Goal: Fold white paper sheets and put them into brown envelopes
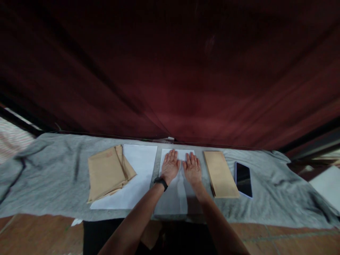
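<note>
My left hand (170, 165) and my right hand (191, 167) lie flat, fingers stretched out, side by side on a white sheet of paper (174, 198) in the middle of a surface covered with grey cloth (47, 177). A black band is on my left wrist. Neither hand holds anything. Left of the sheet lies a larger white paper stack (138, 166) with several tan envelopes (106, 173) fanned on its left part. To the right of my hands lies a neat pile of tan envelopes (220, 173).
A dark phone (243, 179) lies face up right of the envelope pile. A dark red curtain (170, 78) hangs behind the surface. Brown tiled floor (292, 241) shows below the cloth's front edge.
</note>
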Available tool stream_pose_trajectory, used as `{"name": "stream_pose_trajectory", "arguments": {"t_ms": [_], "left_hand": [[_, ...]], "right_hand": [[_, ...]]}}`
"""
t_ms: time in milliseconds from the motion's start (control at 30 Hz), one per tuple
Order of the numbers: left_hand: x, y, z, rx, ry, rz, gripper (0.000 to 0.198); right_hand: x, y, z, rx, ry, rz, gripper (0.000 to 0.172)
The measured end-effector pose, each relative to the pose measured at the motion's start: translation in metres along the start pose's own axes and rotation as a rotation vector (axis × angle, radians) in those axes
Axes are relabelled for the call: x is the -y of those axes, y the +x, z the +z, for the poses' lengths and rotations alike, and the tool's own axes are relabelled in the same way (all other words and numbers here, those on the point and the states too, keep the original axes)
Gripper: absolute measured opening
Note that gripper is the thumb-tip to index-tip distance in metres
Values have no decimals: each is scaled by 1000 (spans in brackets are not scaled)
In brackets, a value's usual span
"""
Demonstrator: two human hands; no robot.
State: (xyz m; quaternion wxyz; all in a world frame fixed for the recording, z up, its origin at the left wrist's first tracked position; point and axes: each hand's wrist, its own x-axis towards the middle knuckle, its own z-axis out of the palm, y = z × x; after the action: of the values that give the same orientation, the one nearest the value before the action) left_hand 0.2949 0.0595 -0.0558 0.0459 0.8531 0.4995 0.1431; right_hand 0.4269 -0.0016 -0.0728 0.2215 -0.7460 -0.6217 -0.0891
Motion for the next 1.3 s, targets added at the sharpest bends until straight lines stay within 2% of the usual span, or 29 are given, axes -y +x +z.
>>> {"name": "stream_pose_trajectory", "arguments": {"t_ms": [200, 400, 533, 700, 800, 933, 1067, 1300], "left_hand": [[16, -18, -6, -16, 62, -117, 61], [23, -40, -8, -31, 114, -126, 60], [22, -41, -10, -44, 131, -124, 59], [22, -39, -14, -10, 120, -124, 58], [23, -39, -15, 22, 107, -132, 58], [24, -40, -13, -10, 84, -122, 59], [26, -42, -11, -53, 83, -106, 60], [24, -41, -14, -21, 97, -114, 60]], "right_hand": [[1, 0, 2, -9, 33, 8, 54], [1, 2, 3, 22, -27, 28, 52], [12, 11, 4, 48, -24, 39, 50], [38, 23, 14, 104, 51, -97, 49], [44, 23, 22, 90, 48, -100, 49], [33, 19, 24, 40, 20, -79, 52], [13, 13, 16, 24, -13, -30, 55], [-16, 8, 2, 1, -53, 18, 56]]}}
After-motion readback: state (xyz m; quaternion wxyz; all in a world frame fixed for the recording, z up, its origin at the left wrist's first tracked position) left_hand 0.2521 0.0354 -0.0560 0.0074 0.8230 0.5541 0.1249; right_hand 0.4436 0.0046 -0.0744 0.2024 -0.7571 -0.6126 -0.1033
